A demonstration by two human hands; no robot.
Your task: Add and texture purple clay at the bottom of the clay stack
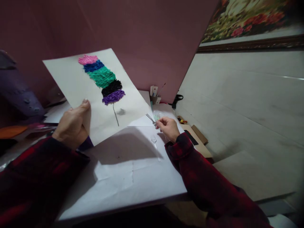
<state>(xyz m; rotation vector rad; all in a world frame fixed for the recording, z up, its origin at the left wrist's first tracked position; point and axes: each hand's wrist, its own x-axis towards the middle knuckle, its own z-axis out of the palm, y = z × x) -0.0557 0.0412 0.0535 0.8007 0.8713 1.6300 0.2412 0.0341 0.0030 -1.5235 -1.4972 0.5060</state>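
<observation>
My left hand [74, 124] grips a white sheet of paper [64, 74] by its lower left edge, thumb on the front, and holds it tilted up off the table. On the sheet are rough, textured bands [102, 77] of pink, blue, green, black and purple, one below another. A thin grey line [115, 114] runs down from the purple band, beside a faint grey smudge. My right hand [168, 127] pinches a slim grey fork [150, 118], its prongs pointing toward the sheet's lower right corner. Below that hand, a clear plastic fork [154, 139] lies on the table.
White paper [118, 180] with creases covers the table. Behind stands a holder [155, 99] with pens or brushes. Clear plastic [158, 114] lies near my right hand. An open cardboard box [197, 139] is at the right, against the pale wall. Papers and an orange item [13, 130] lie left.
</observation>
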